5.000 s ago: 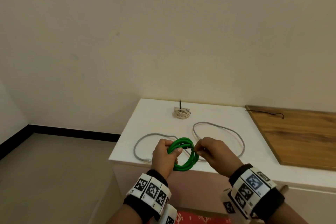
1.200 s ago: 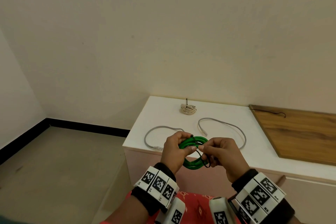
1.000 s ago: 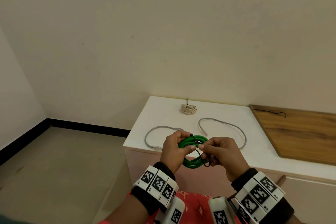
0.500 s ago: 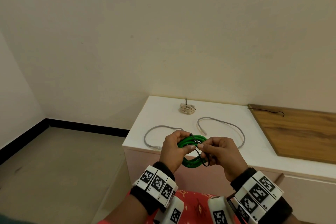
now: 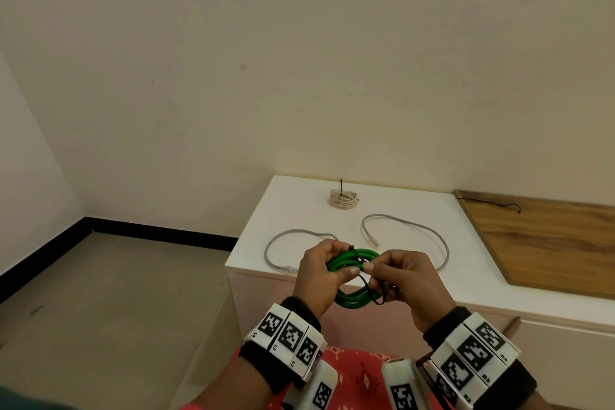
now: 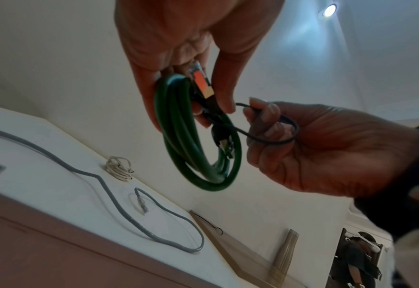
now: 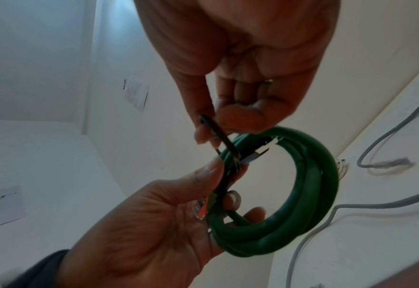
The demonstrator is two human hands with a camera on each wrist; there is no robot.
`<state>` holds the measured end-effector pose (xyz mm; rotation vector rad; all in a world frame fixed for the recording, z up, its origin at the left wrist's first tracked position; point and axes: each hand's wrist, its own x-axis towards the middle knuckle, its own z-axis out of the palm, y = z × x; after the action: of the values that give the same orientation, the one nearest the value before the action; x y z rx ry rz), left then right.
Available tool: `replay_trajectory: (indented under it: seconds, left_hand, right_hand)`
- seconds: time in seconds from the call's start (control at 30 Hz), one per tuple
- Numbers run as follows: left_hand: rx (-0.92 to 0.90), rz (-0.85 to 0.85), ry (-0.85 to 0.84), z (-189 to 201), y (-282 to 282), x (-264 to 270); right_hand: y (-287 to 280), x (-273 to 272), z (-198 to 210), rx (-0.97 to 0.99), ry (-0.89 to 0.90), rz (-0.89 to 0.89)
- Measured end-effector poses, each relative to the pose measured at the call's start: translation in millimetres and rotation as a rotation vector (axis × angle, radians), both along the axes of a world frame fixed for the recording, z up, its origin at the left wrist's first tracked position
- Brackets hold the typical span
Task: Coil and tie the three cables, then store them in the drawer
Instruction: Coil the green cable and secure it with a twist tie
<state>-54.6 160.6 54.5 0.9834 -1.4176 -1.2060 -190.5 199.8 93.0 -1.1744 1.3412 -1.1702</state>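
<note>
A coiled green cable [image 5: 353, 297] [image 6: 198, 154] [image 7: 302, 204] hangs in the air in front of the white cabinet [image 5: 299, 203]. My left hand [image 5: 321, 273] [image 6: 186, 64] grips the coil at its top, over the plugs. My right hand [image 5: 399, 280] [image 7: 230, 109] pinches a thin black tie [image 5: 372, 293] [image 6: 269, 140] [image 7: 218, 136] that loops round the coil. A loose grey cable [image 5: 412, 230] [image 6: 119, 206] lies spread on the cabinet top. A tied beige cable bundle [image 5: 344, 199] [image 6: 119, 169] sits near the back wall.
A wooden board [image 5: 545, 240] covers the cabinet's right part, with a spare black tie [image 5: 492, 204] on it. A metal drawer handle [image 6: 286, 253] shows under the cabinet's front edge. Bare floor [image 5: 116, 293] lies to the left.
Five seconds ago my hands held the coil lower, over the cabinet edge. In the last second the hands and coil have barely moved; my right fingers keep working the black tie.
</note>
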Motion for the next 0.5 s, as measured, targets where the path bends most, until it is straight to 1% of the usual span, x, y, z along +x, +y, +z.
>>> replay_trajectory:
  seconds: [0.1, 0.33, 0.43, 0.5]
  left_hand:
    - [-0.006, -0.003, -0.007, -0.1, 1.3, -0.9]
    - [-0.014, 0.033, -0.009, -0.5, 4.6, -4.5]
    - [-0.036, -0.012, -0.062, -1.2, 8.1, -7.1]
    - [-0.049, -0.046, -0.092, -0.3, 11.2, -7.8]
  right_hand:
    - [-0.2, -0.2, 0.3, -0.008, 0.002, -0.001]
    - [-1.8, 1.3, -0.7, -0.066, 0.087, -0.037]
    - [-4.4, 2.1, -1.3, -0.085, 0.132, -0.081]
    - [-6.7, -0.1, -0.3, -0.102, 0.210, -0.099]
